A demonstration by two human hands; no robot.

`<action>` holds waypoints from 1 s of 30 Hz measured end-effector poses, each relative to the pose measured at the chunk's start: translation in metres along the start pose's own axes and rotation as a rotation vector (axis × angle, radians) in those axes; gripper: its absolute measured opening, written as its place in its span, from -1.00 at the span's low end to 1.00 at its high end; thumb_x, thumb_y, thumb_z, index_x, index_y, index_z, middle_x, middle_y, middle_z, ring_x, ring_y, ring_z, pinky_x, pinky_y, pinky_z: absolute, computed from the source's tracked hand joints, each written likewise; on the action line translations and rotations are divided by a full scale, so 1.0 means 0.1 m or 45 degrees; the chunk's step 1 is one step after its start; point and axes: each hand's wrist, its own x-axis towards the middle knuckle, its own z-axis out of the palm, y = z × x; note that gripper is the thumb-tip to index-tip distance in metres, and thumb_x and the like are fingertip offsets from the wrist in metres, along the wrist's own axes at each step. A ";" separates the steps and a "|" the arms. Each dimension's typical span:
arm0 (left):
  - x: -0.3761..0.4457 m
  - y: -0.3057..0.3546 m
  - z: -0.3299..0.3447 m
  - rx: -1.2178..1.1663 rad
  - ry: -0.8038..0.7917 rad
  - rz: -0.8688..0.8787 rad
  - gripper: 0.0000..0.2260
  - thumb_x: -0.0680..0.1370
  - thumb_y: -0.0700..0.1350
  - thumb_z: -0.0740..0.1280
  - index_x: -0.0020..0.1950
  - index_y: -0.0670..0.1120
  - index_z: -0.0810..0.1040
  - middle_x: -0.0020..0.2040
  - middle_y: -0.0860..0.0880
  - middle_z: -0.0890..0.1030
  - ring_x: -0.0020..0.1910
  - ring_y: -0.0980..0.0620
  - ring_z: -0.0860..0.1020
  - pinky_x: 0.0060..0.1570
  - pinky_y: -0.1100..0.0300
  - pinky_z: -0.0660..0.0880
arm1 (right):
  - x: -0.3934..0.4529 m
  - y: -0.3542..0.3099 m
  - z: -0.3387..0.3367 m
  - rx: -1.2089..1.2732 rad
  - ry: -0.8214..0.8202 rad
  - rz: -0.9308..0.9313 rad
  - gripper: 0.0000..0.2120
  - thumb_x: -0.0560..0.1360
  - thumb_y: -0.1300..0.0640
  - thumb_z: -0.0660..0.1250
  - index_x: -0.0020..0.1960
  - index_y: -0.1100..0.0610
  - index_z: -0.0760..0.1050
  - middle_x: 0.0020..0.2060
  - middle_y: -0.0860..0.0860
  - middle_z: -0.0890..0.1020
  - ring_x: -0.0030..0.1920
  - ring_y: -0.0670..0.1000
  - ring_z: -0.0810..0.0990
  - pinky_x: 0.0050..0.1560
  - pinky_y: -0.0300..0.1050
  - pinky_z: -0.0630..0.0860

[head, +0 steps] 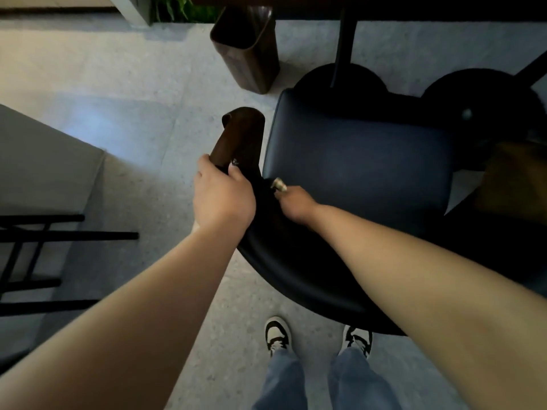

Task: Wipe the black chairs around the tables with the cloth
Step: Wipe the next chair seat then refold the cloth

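A black chair (355, 161) with a dark padded seat and a curved backrest stands in front of me, pushed toward a dark table. My left hand (222, 196) grips the chair's brown wooden armrest (239, 134) near where it meets the backrest. My right hand (296, 204) reaches down inside the backrest at the seat's rear left corner, its fingers curled round a small pale cloth (279, 184). Only a scrap of the cloth shows; the rest is hidden in the hand.
A brown bin (248, 48) stands on the pale floor beyond the armrest. Round black table bases (340, 81) and posts lie behind the seat. A grey table (44, 161) with black chair bars (44, 235) is at my left. My shoes (278, 335) are below.
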 end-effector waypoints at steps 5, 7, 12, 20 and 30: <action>0.00 0.01 0.01 0.042 0.022 0.014 -0.64 0.63 0.00 0.14 0.40 -0.08 0.31 0.27 -0.12 0.47 0.14 -0.19 0.51 -0.03 0.02 0.36 | -0.25 -0.11 -0.08 0.077 0.039 -0.113 -0.81 0.58 0.15 0.19 -0.19 0.10 0.47 -0.18 0.10 0.53 -0.14 0.04 0.47 -0.16 -0.17 0.33; -0.01 0.02 0.01 0.053 0.026 0.007 -0.65 0.63 0.00 0.14 0.39 -0.08 0.31 0.26 -0.12 0.47 0.15 -0.20 0.51 -0.04 0.02 0.34 | -0.41 -0.19 -0.08 -0.045 0.003 -0.212 -0.81 0.59 0.10 0.19 -0.12 0.11 0.52 -0.09 0.13 0.58 -0.05 0.10 0.52 -0.01 -0.08 0.43; -0.03 0.05 0.00 0.091 0.020 -0.017 -0.67 0.64 0.01 0.13 0.37 -0.08 0.32 0.25 -0.13 0.48 0.15 -0.22 0.51 -0.02 -0.01 0.36 | -0.91 -0.28 -0.16 -0.247 -0.041 -0.437 -0.81 0.60 0.10 0.17 -0.01 0.14 0.53 0.03 0.21 0.58 0.11 0.25 0.51 0.08 0.01 0.41; -0.08 0.11 -0.05 0.130 -0.015 -0.032 -0.66 0.64 0.02 0.11 0.38 -0.09 0.31 0.26 -0.15 0.47 0.16 -0.23 0.51 0.00 -0.04 0.40 | -1.54 -0.05 -0.41 -0.385 -0.223 -0.769 -0.77 0.62 0.17 0.13 0.18 0.07 0.52 0.16 0.02 0.53 0.25 0.08 0.42 0.33 0.09 0.27; -0.07 0.09 -0.05 0.114 -0.003 -0.031 -0.67 0.64 0.01 0.13 0.37 -0.07 0.32 0.23 -0.15 0.48 0.13 -0.22 0.51 -0.04 0.00 0.36 | -1.90 0.19 -1.15 0.115 -0.383 -0.351 -0.80 0.59 0.26 0.22 -0.02 0.19 0.63 -0.08 -0.06 0.69 -0.12 -0.24 0.58 -0.04 -0.36 0.44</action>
